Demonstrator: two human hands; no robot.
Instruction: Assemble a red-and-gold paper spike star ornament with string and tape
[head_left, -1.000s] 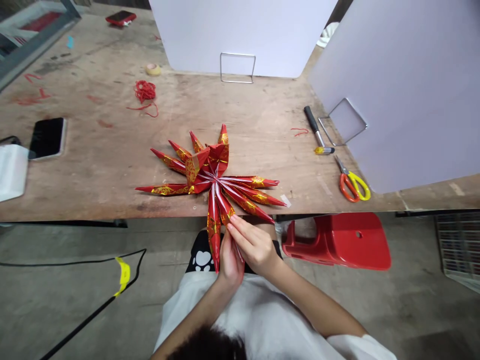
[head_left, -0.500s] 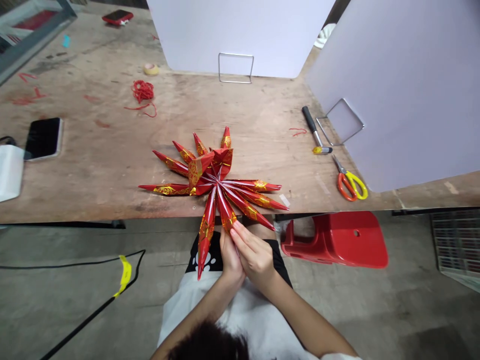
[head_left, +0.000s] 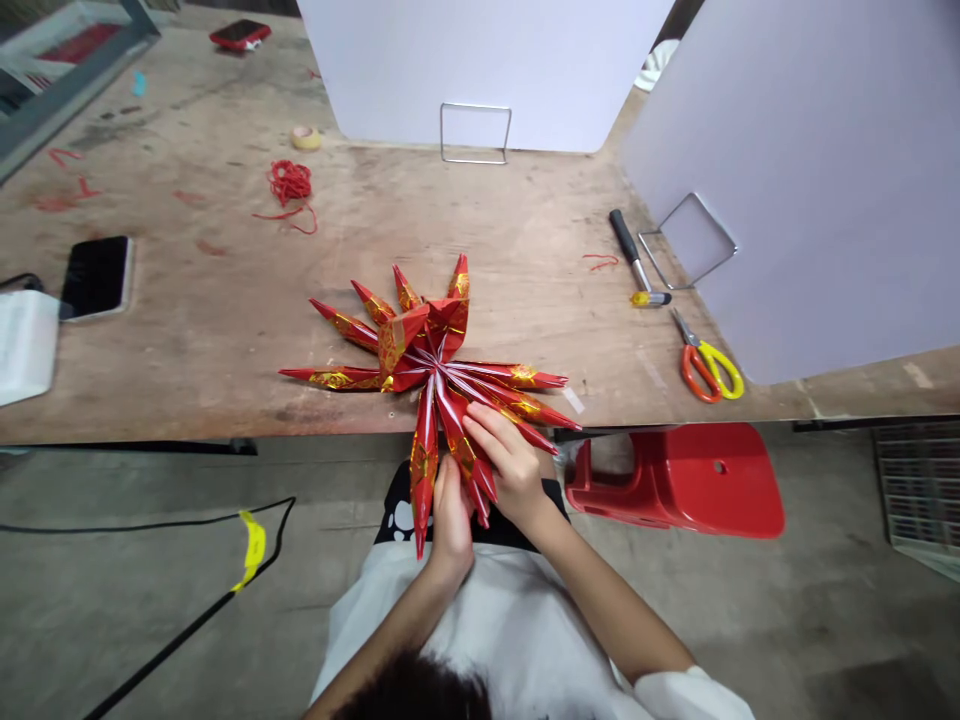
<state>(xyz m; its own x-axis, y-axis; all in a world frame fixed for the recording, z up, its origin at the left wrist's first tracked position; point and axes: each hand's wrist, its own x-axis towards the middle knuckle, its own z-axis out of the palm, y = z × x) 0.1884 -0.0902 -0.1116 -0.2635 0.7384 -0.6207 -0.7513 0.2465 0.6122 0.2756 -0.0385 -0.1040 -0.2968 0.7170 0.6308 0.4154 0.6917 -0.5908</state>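
A red and gold folded-paper ornament (head_left: 437, 366) with several pointed arms lies at the front edge of the wooden table. Some of its arms hang out over the edge toward me. On the right side of these near arms, my right hand (head_left: 511, 462) has its fingers closed on one of the folded points. My left hand (head_left: 452, 510) is lower, between and under the near arms, thumb up against the paper. Its other fingers are hidden beneath, so its grip does not show. Two folded paper pieces stand up near the ornament's centre.
Scissors (head_left: 706, 362), a black-handled hammer (head_left: 636, 258) and a metal-stand white panel (head_left: 825, 200) are on the right. Red string (head_left: 289, 182), a tape roll (head_left: 305, 138) and a phone (head_left: 97, 275) lie left. Below the table stands a red stool (head_left: 712, 480).
My hands have moved apart. The right hand has slid up along the ornament's near arms, and the left has shifted slightly lower. More folded points now show between them.
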